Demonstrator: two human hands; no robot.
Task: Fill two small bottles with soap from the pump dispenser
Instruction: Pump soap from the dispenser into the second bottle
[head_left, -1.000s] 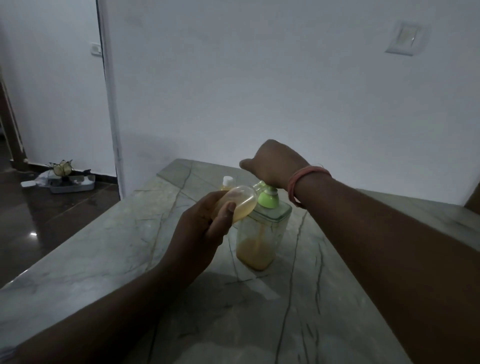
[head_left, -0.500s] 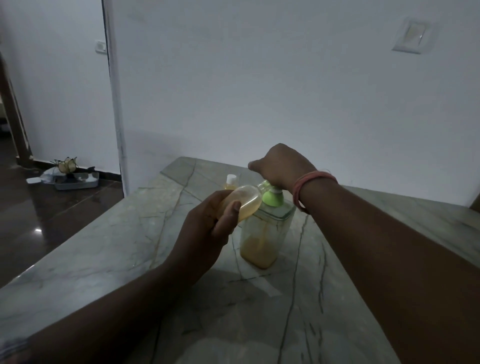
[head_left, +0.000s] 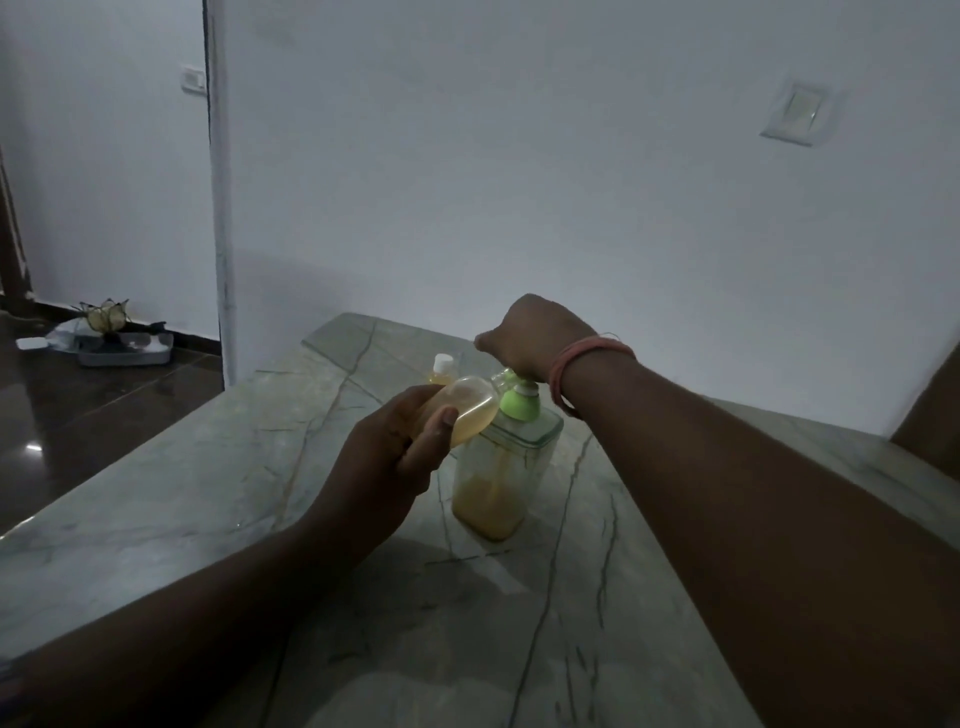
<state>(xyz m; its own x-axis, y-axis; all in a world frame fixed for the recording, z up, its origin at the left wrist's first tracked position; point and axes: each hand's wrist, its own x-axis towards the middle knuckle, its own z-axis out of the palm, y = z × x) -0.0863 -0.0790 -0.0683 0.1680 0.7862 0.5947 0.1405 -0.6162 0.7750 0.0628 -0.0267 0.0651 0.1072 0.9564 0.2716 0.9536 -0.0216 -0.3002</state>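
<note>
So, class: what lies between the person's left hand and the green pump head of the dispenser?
The small bottle, tilted and partly filled with yellowish soap. The left hand grips it, its mouth end reaching toward the pump head, as the head view shows.

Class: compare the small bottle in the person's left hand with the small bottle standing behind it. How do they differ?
The held bottle lies tilted in the left hand; the standing bottle sits upright on the marble table. The standing bottle wears a white cap; the held bottle's mouth meets the pump dispenser. Both hold yellowish soap.

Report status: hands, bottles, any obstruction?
Left hand grips small bottle, tilted at nozzle. Right hand atop pump dispenser. Capped bottle stands behind. No obstruction.
</note>
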